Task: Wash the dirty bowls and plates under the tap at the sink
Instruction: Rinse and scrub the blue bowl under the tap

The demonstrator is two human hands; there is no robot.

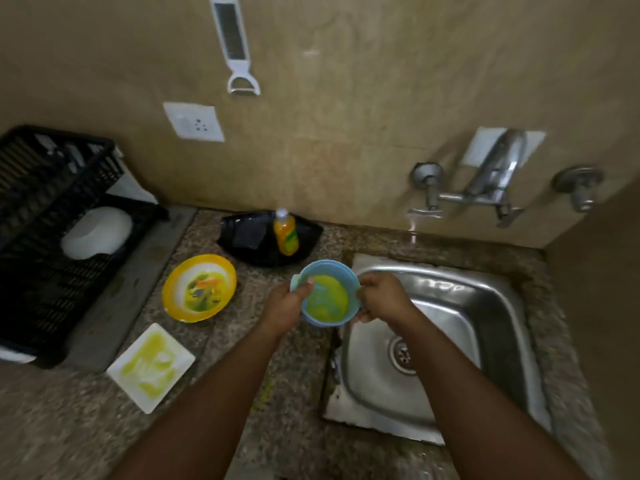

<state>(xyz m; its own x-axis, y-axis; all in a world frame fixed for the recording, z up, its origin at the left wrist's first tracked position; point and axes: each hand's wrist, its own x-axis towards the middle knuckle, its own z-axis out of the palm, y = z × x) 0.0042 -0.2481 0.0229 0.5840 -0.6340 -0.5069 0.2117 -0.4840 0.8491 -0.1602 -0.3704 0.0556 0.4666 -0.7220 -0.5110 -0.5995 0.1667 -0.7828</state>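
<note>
I hold a light blue bowl [328, 295] smeared yellow-green inside, just left of the steel sink [446, 344]. My left hand [285, 306] grips its left rim, thumb inside. My right hand [381, 299] holds its right rim. A yellow-rimmed bowl [200, 287] with food residue sits on the counter to the left. Nearer me lies a white square plate [151, 367] streaked with yellow-green. The tap [491, 181] is mounted on the wall above the sink; no water is seen running.
A black dish rack [52, 237] with a white bowl [98, 232] in it stands at the left. A black tray [270, 237] behind the bowls carries an orange soap bottle [286, 233] and a dark sponge. A peeler hangs on the wall.
</note>
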